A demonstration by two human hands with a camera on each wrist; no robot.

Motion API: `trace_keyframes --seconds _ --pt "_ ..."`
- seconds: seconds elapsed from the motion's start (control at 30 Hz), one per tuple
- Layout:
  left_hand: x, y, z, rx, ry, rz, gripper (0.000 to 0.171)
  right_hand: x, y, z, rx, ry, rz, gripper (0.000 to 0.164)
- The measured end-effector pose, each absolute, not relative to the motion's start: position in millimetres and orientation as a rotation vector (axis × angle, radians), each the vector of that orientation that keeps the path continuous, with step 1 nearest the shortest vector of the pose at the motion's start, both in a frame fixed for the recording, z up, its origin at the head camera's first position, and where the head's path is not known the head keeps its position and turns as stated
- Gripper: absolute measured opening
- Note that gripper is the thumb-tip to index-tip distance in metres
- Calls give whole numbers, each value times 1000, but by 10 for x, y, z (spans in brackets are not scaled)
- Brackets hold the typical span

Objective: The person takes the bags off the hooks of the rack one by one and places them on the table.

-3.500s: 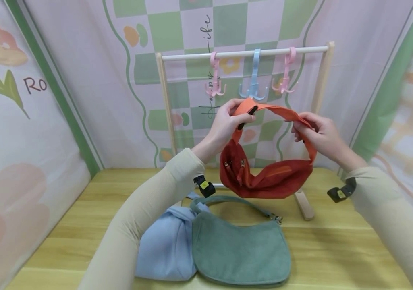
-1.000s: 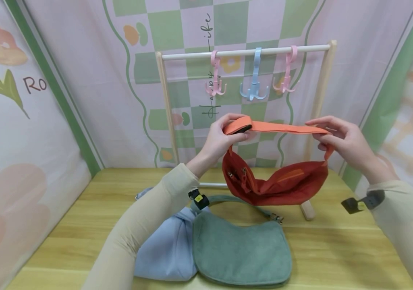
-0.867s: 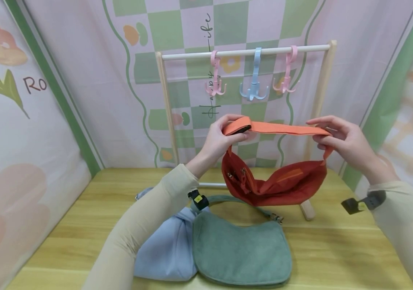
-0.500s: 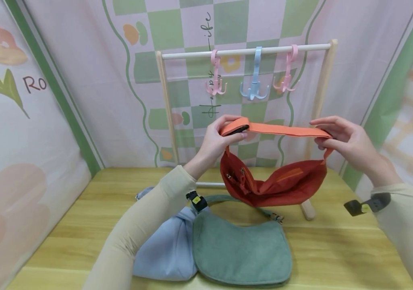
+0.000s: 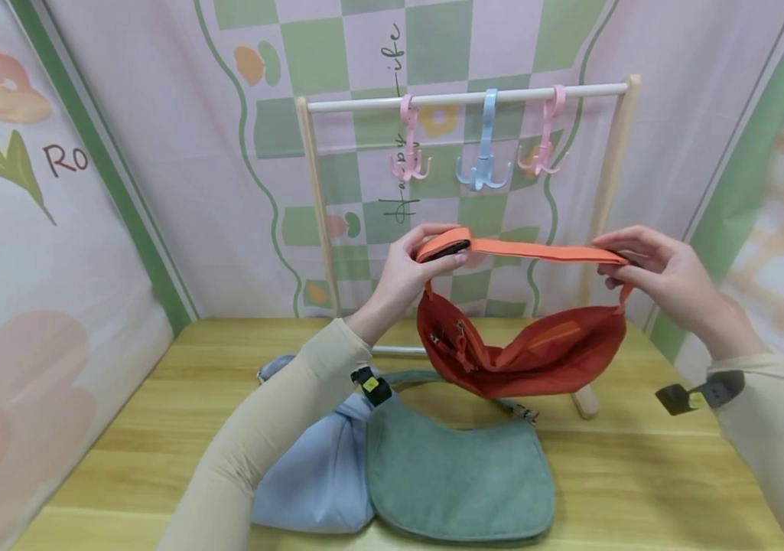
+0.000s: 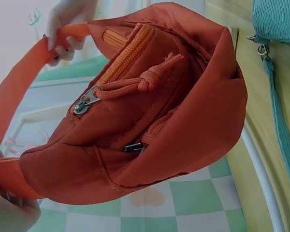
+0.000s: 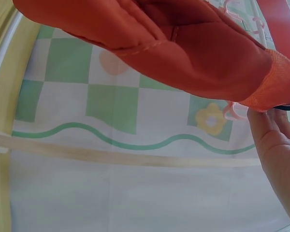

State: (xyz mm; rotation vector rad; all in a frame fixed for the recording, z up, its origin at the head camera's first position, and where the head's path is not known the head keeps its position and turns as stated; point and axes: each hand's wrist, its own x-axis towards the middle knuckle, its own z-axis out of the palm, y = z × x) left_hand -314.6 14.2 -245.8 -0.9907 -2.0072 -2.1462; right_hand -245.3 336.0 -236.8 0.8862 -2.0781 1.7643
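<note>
A red waist bag (image 5: 529,356) hangs in the air over the table from its orange strap (image 5: 536,250). My left hand (image 5: 408,268) grips the strap's left end, where a black buckle (image 5: 448,250) shows under the thumb. At the strap's right end my right hand (image 5: 667,268) pinches the webbing between thumb and fingers. The left wrist view shows the bag's zips with a knotted cord pull (image 6: 140,82). In the right wrist view the bag's end meets the strap close to my fingers.
Behind the bag stands a rack with a white rail (image 5: 364,105), carrying pink hooks (image 5: 408,153) and a blue hook (image 5: 483,153). Below on the wooden table (image 5: 639,474) lie a green shoulder bag (image 5: 460,478) and a light blue bag (image 5: 316,474), side by side.
Since the oldest frame, both hands have come down and moved apart, drawing the strap nearly straight below the hooks. In the last second the bag has shifted only slightly.
</note>
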Motion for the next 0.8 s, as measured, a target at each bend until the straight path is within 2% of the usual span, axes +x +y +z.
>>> trace_keyframes --seconds 0.47,0.8 --pt "-2960 76 -2375 -1005 -1942 -2255 42 -2429 3467 -2435 908 -2049 1822 31" --pt "-3138 94 -2528 -999 -1946 -2316 41 -2402 3523 -2479 781 -2184 1693 32"
